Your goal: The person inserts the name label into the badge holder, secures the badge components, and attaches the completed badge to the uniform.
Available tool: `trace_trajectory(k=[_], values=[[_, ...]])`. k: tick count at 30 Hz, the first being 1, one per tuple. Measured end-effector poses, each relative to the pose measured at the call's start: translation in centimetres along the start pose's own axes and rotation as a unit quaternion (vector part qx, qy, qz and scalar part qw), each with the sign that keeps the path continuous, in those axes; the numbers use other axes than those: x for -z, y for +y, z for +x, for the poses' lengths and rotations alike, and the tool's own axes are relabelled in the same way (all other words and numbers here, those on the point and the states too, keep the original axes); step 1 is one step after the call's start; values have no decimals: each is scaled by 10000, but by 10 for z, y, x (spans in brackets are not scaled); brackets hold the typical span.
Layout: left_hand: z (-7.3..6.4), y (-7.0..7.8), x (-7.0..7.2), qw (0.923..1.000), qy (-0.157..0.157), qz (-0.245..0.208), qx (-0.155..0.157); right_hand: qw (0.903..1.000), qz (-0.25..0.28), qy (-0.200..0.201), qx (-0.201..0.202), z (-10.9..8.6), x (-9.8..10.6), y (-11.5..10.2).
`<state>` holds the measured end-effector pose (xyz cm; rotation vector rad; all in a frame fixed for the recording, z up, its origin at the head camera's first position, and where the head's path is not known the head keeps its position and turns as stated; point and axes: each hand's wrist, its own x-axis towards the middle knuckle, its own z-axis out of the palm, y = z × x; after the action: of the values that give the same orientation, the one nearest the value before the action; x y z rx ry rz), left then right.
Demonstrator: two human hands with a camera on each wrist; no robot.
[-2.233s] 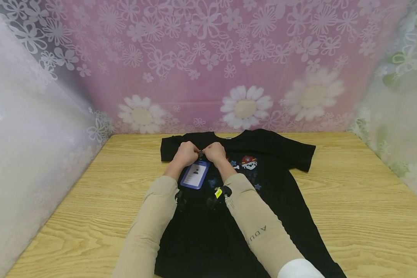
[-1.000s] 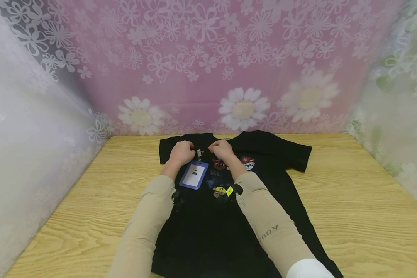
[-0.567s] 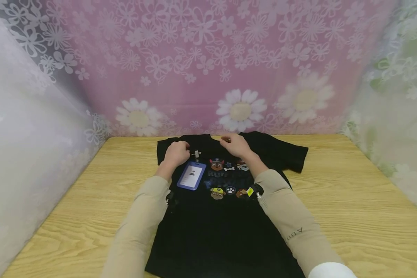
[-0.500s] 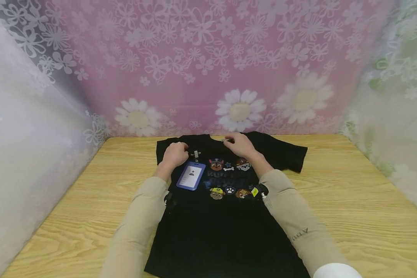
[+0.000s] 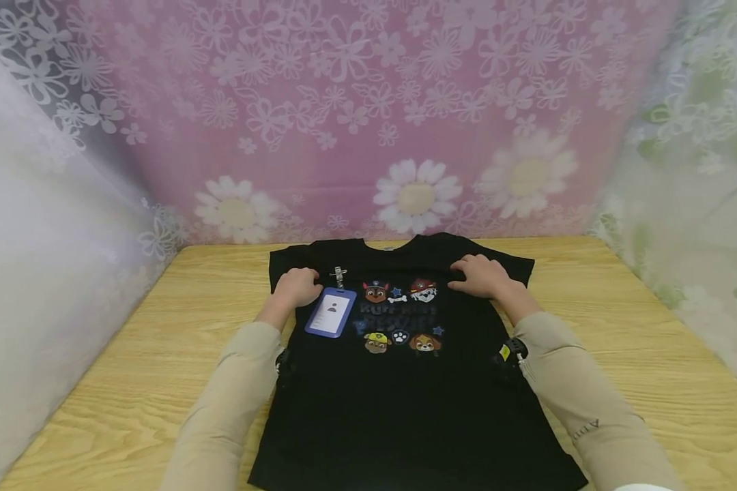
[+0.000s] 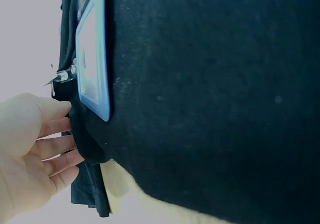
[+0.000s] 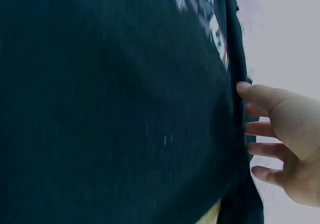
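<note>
A black T-shirt (image 5: 405, 402) with printed cartoon dogs lies spread out, neck at the far side. On its upper left part a blue-framed badge holder (image 5: 331, 312) hangs from a metal clip (image 5: 338, 274) attached to the cloth. My left hand (image 5: 297, 287) rests on the shirt beside the badge, near the left sleeve; in the left wrist view its fingers (image 6: 57, 146) are loosely bent against the cloth. My right hand (image 5: 482, 276) touches the shirt near the right sleeve. The right wrist view shows its fingers (image 7: 262, 129) slightly spread, with thumb and fingertips against the fabric.
A wooden table (image 5: 639, 327) bears the shirt. Behind it hangs a pink flowered curtain (image 5: 344, 136), with pale sheets (image 5: 43, 245) at both sides. Black wrist-worn devices (image 5: 508, 354) sit under the sleeves.
Both hands were together at the clip, then parted. The right hand has moved past the neckline to the right side of the shirt; the left hand has shifted left, leaving the clip uncovered.
</note>
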<state>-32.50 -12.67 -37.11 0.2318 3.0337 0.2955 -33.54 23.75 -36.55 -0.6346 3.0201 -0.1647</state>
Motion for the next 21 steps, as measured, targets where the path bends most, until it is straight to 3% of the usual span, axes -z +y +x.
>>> trace_trajectory(k=[5, 11, 21], values=[[1, -3, -7, 9999, -63, 124, 37, 9980, 314, -532, -115, -7, -2, 12], [3, -1, -7, 9992, -128, 367, -22, 9954, 159, -902, -290, -10, 7, 13], [3, -2, -2, 9977, -229, 635, -54, 9944, 120, -996, -332, -12, 8, 10]])
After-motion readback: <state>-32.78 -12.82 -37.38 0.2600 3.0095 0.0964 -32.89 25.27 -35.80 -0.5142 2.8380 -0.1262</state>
